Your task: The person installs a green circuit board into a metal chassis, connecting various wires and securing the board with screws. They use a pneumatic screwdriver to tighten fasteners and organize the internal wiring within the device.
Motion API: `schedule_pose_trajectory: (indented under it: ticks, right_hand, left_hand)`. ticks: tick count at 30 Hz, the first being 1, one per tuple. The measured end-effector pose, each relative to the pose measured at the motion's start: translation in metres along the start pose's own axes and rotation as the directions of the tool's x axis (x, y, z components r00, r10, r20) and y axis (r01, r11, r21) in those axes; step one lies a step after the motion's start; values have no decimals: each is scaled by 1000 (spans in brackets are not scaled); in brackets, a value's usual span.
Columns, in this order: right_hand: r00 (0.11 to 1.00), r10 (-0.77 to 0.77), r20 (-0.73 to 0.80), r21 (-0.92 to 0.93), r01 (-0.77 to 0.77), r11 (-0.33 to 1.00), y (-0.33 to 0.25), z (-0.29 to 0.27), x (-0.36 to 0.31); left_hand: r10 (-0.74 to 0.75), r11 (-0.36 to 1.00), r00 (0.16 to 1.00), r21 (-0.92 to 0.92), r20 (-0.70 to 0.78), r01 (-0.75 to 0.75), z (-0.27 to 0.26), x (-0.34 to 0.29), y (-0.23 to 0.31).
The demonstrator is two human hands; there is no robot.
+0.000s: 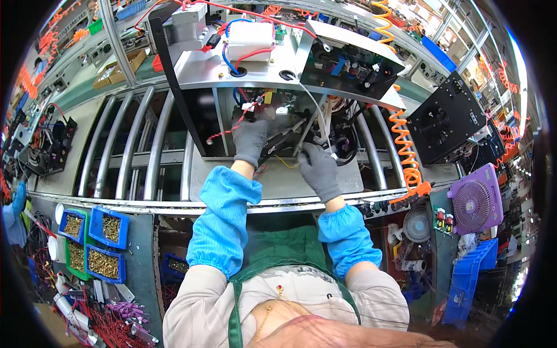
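A metal equipment chassis (232, 75) stands in front of me, with its lower bay facing me. My left hand (250, 139), in a grey glove, is inside the bay with curled fingers, just below a white connector (248, 107) and a twisted red wire (235, 124). What its fingertips hold is hidden. Near the bay's front edge, my right hand (319, 168), also gloved, has its fingers closed beside black cables (281, 145); I cannot make out what is in them. A thin yellow wire (285, 162) lies between both hands. Above, a white block-shaped part (251, 40) sits on the chassis's shelf.
Metal rollers (136, 145) run left of the chassis. A coiled orange hose (406, 151) hangs at right, near a black-panelled unit (447, 119) and a purple fan (477, 198). Blue bins (108, 226) of small brass-coloured hardware and red wire bundles (104, 325) lie lower left.
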State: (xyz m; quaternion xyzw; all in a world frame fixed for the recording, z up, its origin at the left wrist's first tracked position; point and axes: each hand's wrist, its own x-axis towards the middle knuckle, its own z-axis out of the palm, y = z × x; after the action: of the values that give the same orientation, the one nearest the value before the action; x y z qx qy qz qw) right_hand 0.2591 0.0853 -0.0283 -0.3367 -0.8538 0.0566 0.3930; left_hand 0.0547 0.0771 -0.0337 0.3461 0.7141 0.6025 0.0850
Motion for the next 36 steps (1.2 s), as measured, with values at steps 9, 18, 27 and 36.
schedule_pose_trajectory:
  ticks: [9,18,27,36]
  right_hand:
    - [840,282,464,-413,-76,908,-35,9,78]
    - [959,112,261,-273,-38,961,-9,31,52]
    - [939,167,299,-307,-71,949,-26,17,49]
    - [814,256,521,-409,-25,912,-49,8,97]
  left_hand:
    - [-13,998,997,-55,-70,9,0,-5,13]
    - [-157,987,987,-38,42,159,-16,-3,30]
    - [-61,972,997,232,42,50,-12,-1,20]
    - [-150,965,987,227,60,132,-20,-14,49]
